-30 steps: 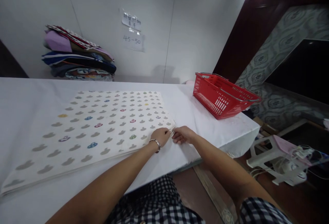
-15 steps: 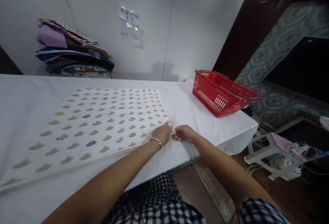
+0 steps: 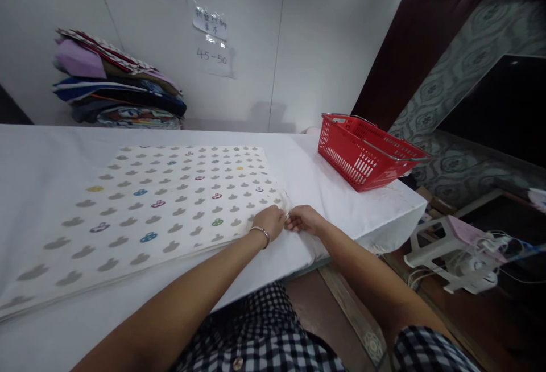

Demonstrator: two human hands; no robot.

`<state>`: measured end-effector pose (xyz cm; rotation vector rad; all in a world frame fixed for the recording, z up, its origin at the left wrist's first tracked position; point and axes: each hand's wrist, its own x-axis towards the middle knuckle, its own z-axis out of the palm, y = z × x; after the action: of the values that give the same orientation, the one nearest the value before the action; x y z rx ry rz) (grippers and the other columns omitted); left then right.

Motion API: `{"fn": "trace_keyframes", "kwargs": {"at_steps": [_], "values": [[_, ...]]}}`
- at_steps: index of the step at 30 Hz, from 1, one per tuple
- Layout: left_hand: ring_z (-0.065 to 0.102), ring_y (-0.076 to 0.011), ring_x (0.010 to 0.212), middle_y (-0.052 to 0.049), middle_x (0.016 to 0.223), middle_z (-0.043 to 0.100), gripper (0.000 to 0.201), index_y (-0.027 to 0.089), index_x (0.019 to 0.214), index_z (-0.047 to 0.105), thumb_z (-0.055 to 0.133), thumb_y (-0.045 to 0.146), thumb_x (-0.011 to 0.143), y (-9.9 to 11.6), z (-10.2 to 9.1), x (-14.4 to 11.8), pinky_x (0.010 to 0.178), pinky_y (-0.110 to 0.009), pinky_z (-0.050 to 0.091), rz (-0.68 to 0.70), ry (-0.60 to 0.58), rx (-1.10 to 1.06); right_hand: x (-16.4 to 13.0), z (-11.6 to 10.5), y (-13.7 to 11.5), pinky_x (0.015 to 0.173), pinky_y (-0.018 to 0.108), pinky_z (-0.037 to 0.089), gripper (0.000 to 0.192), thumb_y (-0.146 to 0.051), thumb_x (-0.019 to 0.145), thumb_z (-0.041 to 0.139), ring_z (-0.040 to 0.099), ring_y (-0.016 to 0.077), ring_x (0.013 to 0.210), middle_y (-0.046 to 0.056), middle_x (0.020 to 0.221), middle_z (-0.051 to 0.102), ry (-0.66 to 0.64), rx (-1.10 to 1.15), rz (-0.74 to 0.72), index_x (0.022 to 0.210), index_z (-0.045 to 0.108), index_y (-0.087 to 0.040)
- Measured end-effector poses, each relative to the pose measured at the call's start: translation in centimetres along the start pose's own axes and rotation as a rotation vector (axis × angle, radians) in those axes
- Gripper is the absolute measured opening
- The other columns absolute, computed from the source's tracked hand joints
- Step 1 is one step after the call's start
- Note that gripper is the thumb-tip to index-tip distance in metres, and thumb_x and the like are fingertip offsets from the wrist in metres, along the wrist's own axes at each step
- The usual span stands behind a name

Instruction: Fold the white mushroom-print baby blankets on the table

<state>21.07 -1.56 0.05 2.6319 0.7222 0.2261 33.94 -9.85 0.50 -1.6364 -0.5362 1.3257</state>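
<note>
A white cloth [image 3: 183, 195] printed with grey and coloured mushroom shapes lies flat and layered on the table. At its near right corner, my left hand [image 3: 269, 221] is closed on the bunched edge, with a bracelet on the wrist. My right hand [image 3: 303, 219] meets it from the right, its fingers curled and pinching at the same cloth corner. The fingertips of both hands nearly touch, and the folds between them are small and partly hidden.
A red plastic basket [image 3: 371, 153] stands at the table's right end. Folded fabrics [image 3: 119, 85] are piled at the back left against the wall. The white-covered table [image 3: 298, 161] ends at the right, where a stool [image 3: 452, 252] with cables stands lower down.
My right hand has closed in on the cloth corner and now touches it beside my left hand. The view has shifted slightly; the cloth stays in place.
</note>
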Motion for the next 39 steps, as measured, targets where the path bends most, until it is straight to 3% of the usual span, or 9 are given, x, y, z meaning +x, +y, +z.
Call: {"fn": "trace_keyframes", "kwargs": {"at_steps": [7,12,24,30,39], "values": [[0.057,-0.0161,0.077,-0.005,0.084,0.064,0.032,0.02,0.072,0.065,0.037,0.029,0.083,-0.2,0.1,0.6,0.063,-0.026,0.038,-0.08,-0.008,-0.038,-0.9,-0.1,0.1,0.046,0.018,0.046,0.013,-0.021,0.078,0.053,0.06,0.011,0.054,0.006,0.066,0.066,-0.041,0.019,-0.04,0.075,0.061,-0.012],[0.057,-0.0164,0.078,-0.005,0.087,0.064,0.033,0.019,0.075,0.064,0.034,0.03,0.084,-0.1,0.4,0.5,0.064,-0.027,0.038,-0.104,0.037,-0.047,-1.1,0.0,0.4,0.046,0.017,0.046,0.008,-0.016,0.075,0.058,0.061,0.0098,0.057,0.004,0.069,0.066,-0.053,0.032,-0.071,0.08,0.063,-0.012],[0.057,-0.0161,0.085,-0.005,0.093,0.064,0.031,0.019,0.083,0.062,0.033,0.027,0.087,0.1,0.5,0.4,0.072,-0.026,0.039,-0.149,0.063,-0.049,-0.4,0.4,0.7,0.042,0.017,0.044,0.006,-0.008,0.074,0.054,0.058,0.0101,0.049,0.004,0.057,0.064,0.025,0.084,-0.081,0.072,0.058,-0.011],[0.056,-0.0168,0.09,-0.007,0.096,0.061,0.034,0.017,0.088,0.059,0.026,0.026,0.089,0.4,0.4,-0.3,0.076,-0.027,0.04,-0.128,0.096,-0.002,-0.5,0.3,1.0,0.038,0.015,0.038,0.009,-0.006,0.073,0.051,0.054,0.0089,0.042,0.002,0.049,0.061,0.047,0.117,-0.104,0.069,0.053,-0.014],[0.056,-0.0233,0.089,-0.011,0.093,0.058,0.03,0.016,0.085,0.061,0.034,0.029,0.085,1.4,0.5,-0.7,0.071,-0.033,0.042,-0.035,0.05,0.096,-0.2,-0.1,1.6,0.039,0.015,0.04,0.008,-0.006,0.071,0.057,0.054,0.0081,0.042,0.001,0.05,0.06,0.042,0.152,-0.133,0.07,0.053,-0.013]]}}
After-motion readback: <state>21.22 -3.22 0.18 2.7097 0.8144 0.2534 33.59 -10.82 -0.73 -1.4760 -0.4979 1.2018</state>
